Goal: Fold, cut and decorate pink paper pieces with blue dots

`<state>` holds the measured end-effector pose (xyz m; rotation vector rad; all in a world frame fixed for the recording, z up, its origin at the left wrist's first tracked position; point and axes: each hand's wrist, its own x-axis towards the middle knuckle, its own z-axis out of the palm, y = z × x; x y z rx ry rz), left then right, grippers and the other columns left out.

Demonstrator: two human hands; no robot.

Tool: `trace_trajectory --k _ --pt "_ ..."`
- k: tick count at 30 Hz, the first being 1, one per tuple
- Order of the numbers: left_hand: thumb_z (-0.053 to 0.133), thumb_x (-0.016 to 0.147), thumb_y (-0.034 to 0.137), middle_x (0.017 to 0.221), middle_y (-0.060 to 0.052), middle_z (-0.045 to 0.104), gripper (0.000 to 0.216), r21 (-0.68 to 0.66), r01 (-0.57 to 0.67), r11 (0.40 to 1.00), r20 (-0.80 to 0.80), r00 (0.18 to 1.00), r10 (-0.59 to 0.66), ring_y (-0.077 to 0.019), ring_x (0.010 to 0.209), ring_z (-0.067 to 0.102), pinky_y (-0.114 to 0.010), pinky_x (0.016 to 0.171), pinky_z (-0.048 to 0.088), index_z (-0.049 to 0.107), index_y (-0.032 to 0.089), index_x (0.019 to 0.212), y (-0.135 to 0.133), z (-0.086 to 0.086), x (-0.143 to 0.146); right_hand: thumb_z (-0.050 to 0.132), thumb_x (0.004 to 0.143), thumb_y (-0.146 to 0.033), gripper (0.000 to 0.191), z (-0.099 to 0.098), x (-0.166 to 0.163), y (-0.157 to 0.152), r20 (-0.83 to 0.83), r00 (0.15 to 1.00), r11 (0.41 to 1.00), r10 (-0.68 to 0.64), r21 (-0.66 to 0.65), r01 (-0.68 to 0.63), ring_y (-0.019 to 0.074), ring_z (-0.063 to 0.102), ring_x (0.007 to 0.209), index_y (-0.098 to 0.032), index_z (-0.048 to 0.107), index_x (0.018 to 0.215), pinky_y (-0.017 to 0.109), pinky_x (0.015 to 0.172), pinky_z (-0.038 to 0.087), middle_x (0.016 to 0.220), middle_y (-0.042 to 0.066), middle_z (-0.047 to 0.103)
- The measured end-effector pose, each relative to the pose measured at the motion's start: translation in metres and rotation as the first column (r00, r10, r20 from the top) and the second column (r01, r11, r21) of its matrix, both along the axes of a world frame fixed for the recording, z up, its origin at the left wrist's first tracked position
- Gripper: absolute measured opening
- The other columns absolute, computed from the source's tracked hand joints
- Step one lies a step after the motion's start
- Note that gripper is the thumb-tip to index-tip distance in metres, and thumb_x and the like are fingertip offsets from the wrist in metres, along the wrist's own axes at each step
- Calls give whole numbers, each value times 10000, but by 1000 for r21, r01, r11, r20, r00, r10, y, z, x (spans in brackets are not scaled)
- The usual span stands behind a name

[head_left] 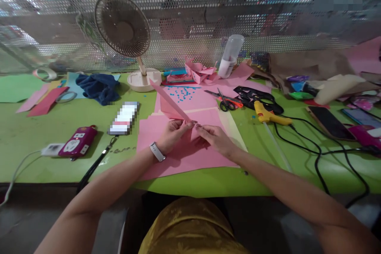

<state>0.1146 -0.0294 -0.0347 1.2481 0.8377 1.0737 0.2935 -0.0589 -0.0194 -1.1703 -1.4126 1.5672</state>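
My left hand (pixel 174 134), with a white watch on the wrist, pinches the near corner of a folded pink paper piece (pixel 169 101) that sticks up and away to the left. My right hand (pixel 214 139) meets it at the same corner, fingers pinched on the paper's tip. Both hands hover just over a stack of pink paper sheets (pixel 190 154) lying on the green table (pixel 44 131).
Scissors (pixel 225 102), a yellow glue gun (pixel 268 115) with a black cord, and black stencils lie right of the sheets. A small fan (pixel 125 27), blue cloth (pixel 97 87), white bottle (pixel 230 55), phones and paper scraps surround them. A perforated metal screen closes the back.
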Motion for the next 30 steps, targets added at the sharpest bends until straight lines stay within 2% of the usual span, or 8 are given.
trace_trajectory --k 8,12,17,22,30 --pt "787 727 415 674 -43 689 290 -99 82 992 107 992 -72 -104 572 555 -233 547 433 749 133 783 -1 3 2 665 769 -609 460 -5 -3 -1 -26 1000 996 17 -86 -19 131 687 564 -152 625 803 193 466 519 720 68 732" --pt "778 747 398 721 -53 706 272 -113 102 988 133 987 -87 -109 616 588 -240 603 456 741 131 790 -1 2 2 667 763 -614 471 -4 -2 -2 -43 999 996 13 -87 -17 127 680 545 -145 635 797 195 472 523 686 65 726" --pt "746 784 401 733 -59 708 286 -127 124 984 113 987 -110 -118 621 601 -242 601 461 731 118 820 -2 0 0 709 720 -609 484 -6 1 -4 -48 998 996 30 -86 -34 122 671 536 -139 656 820 194 474 530 675 54 721" --pt "742 788 405 789 -75 723 295 -169 204 964 172 969 -175 -149 664 642 -282 644 489 723 125 879 -2 1 0 704 744 -580 452 -10 1 -3 -55 998 996 28 -80 -32 124 677 553 -135 651 804 199 482 542 692 63 726" --pt "776 749 404 766 -56 719 291 -156 122 980 137 985 -101 -109 640 603 -240 607 452 741 129 841 -2 2 1 647 784 -611 463 -10 -1 -4 -10 998 998 58 -33 -58 129 674 517 -151 599 764 205 469 534 636 47 707"
